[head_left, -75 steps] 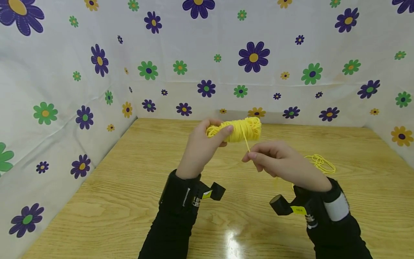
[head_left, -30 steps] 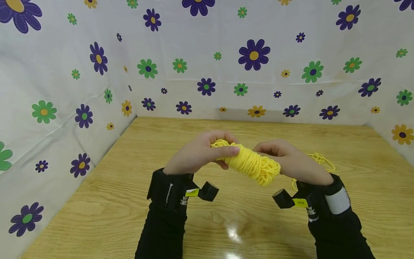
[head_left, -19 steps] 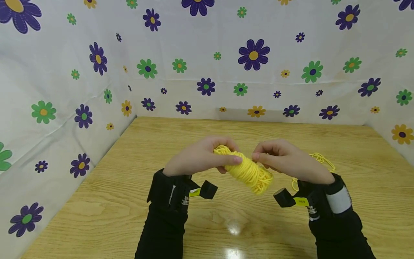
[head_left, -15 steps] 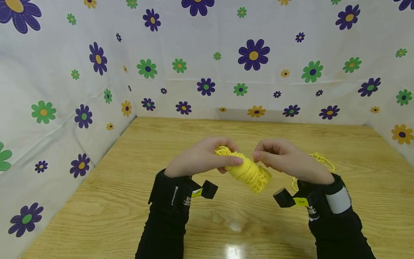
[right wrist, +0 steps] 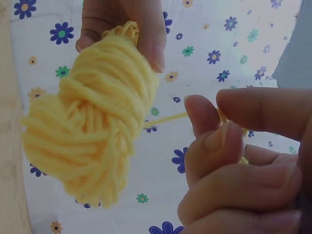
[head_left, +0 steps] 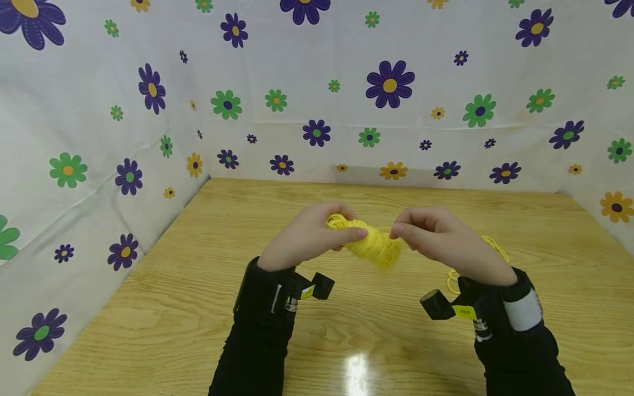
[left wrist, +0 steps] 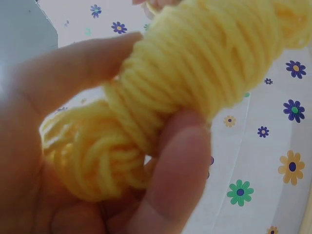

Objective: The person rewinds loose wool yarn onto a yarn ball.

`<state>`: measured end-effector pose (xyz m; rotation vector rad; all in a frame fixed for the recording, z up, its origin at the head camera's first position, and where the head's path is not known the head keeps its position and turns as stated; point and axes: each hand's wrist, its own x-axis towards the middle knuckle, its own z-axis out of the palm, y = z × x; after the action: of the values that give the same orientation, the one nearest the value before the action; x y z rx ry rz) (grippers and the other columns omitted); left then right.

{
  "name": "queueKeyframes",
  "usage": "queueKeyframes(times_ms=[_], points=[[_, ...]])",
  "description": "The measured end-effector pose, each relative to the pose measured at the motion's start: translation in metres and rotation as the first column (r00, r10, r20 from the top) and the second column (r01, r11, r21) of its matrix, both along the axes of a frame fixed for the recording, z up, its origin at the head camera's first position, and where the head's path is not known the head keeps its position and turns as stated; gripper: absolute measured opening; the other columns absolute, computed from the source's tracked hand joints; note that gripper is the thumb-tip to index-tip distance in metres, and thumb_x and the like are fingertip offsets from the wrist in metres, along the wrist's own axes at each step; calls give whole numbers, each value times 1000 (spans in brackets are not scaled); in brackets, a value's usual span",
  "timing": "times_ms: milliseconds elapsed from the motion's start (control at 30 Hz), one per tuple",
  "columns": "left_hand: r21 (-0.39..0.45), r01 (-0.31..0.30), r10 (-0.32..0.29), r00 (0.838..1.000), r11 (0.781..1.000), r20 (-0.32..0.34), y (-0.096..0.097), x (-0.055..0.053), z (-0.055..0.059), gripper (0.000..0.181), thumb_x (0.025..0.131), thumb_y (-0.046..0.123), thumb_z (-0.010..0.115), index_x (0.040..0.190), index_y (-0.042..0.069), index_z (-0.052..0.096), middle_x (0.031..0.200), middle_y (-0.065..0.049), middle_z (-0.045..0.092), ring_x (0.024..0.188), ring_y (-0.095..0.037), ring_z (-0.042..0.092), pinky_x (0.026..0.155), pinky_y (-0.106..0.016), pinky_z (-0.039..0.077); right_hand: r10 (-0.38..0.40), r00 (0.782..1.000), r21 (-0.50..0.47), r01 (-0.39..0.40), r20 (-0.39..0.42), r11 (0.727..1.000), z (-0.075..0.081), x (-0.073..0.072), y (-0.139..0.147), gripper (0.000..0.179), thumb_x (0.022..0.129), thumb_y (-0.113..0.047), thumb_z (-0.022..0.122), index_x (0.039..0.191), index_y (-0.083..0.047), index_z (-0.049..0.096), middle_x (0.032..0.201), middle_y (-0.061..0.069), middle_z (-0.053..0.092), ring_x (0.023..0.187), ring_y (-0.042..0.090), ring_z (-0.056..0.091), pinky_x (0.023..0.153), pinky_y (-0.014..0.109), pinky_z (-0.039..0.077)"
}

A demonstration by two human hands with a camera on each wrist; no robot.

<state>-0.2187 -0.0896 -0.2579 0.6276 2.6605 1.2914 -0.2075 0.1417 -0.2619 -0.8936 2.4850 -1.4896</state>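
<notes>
My left hand [head_left: 314, 234] grips one end of a yellow yarn skein [head_left: 373, 245], thumb in front and fingers behind, above the table. In the left wrist view the thumb presses the wound middle of the yarn skein [left wrist: 195, 58], and its looped end sits in the palm. To the right, my right hand [head_left: 438, 239] pinches a single strand of yarn between thumb and fingertips. That yarn strand [right wrist: 168, 118] runs taut from the skein to the fingers in the right wrist view, where the skein's free end faces the camera.
Loose yellow yarn [head_left: 495, 247] lies on the wooden table [head_left: 198, 308] behind the right wrist, partly hidden by it. A flower-print cloth [head_left: 277, 55] stands around the back and sides. Each wrist wears a black camera mount [head_left: 438, 304].
The skein has turned in my left hand, first tipping down to the right, then lifting slightly. My right hand keeps near it, drawing slightly apart with the strand.
</notes>
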Motion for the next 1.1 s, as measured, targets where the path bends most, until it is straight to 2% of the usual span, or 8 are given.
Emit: queueKeyframes(times_ms=[300, 467, 833, 1100], points=[[-18, -94, 94, 995, 995, -38, 1, -2, -1, 35, 85, 34, 64, 109, 9, 57, 100, -7, 56, 73, -20, 59, 63, -31, 53, -19, 1000, 2, 19, -11, 1000, 6, 6, 1, 24, 97, -22, 48, 91, -2, 59, 65, 10, 38, 47, 17, 30, 40, 28, 26], [-1, -152, 151, 987, 988, -45, 1, -4, -2, 35, 85, 33, 64, 109, 8, 58, 97, -7, 58, 73, -20, 59, 62, -31, 53, -25, 999, -2, 25, -24, 1000, 8, 8, 1, 23, 98, -21, 48, 93, -3, 61, 67, 11, 39, 48, 17, 31, 40, 28, 27], [45, -276, 279, 955, 960, -98, -1, -7, -5, 42, 86, 39, 62, 112, 7, 55, 96, -9, 61, 73, -20, 59, 61, -32, 51, -14, 999, -16, 13, -36, 1000, 8, 9, 1, 21, 98, -19, 47, 93, -3, 61, 69, 12, 42, 48, 17, 32, 39, 28, 28], [127, -334, 347, 933, 934, -93, -1, -11, -7, 40, 85, 37, 63, 112, 7, 56, 101, -11, 60, 75, -21, 60, 63, -33, 51, 1, 998, -2, -1, -69, 1000, 8, 10, 0, 21, 98, -15, 45, 96, -3, 62, 71, 13, 45, 49, 17, 33, 39, 28, 28]])
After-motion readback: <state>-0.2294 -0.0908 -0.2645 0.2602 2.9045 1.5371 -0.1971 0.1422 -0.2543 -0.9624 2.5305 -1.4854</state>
